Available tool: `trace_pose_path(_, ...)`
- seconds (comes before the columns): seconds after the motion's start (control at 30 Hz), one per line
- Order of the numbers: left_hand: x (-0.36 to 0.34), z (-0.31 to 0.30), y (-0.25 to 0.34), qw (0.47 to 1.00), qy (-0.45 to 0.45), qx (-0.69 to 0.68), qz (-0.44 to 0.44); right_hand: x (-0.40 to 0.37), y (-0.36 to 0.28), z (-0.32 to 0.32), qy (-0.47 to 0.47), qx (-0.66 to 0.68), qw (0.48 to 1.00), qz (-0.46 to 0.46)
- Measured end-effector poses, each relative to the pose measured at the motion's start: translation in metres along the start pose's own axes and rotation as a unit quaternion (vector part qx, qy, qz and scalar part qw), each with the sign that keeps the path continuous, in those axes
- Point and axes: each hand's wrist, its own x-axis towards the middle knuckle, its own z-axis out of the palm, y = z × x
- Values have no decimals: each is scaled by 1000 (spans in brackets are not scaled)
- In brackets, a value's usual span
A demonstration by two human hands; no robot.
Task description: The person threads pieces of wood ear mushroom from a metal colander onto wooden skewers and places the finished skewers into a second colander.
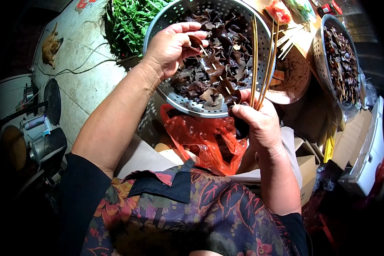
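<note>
My left hand (168, 49) is closed on a dark brown piece of wood ear mushroom (195, 42), which sits at the tip of a thin bamboo skewer (203, 50). More wood ear pieces (226, 87) are threaded along that skewer. Its lower end is pinched by the thumb and fingers of my right hand (262, 123). Several longer bare bamboo sticks (254, 59) also stand up out of my right hand. Beneath both hands, a perforated metal colander (196, 112) holds a heap of loose wood ear mushrooms (213, 27).
Against my lap rests a red plastic bag (200, 132). A second colander (321, 55) with wood ear stands at right, near a round basin (301, 77) and loose skewers (291, 38). Leafy greens (130, 25), a dog (51, 47) and cables (77, 70) are at left.
</note>
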Motion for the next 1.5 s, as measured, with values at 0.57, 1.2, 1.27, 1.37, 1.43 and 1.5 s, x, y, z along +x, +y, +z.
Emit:
trace_pose_path(0.57, -8, 7, -5, 997, 12, 67, 37, 0, 6, -1, 10, -16, 1000, -16)
trace_pose_path(1.2, -5, -3, -3, 995, 43, -47, -73, -2, -1, -2, -11, -7, 1000, 14)
trace_pose_path(1.27, -3, -6, -2, 990, 31, -81, -108, -3, 0, -2, -15, 4, 1000, 9)
trace_pose_path(1.37, -6, -3, 3, 981, 26, -112, -155, -4, 0, -1, -10, 31, 999, 5)
trace_pose_path(1.43, -7, 0, 3, 984, 44, -81, -154, -4, 0, -1, -14, 33, 999, 10)
trace_pose_path(1.5, -8, 3, 1, 988, 52, -57, -136, -3, 2, -3, -16, 29, 999, 7)
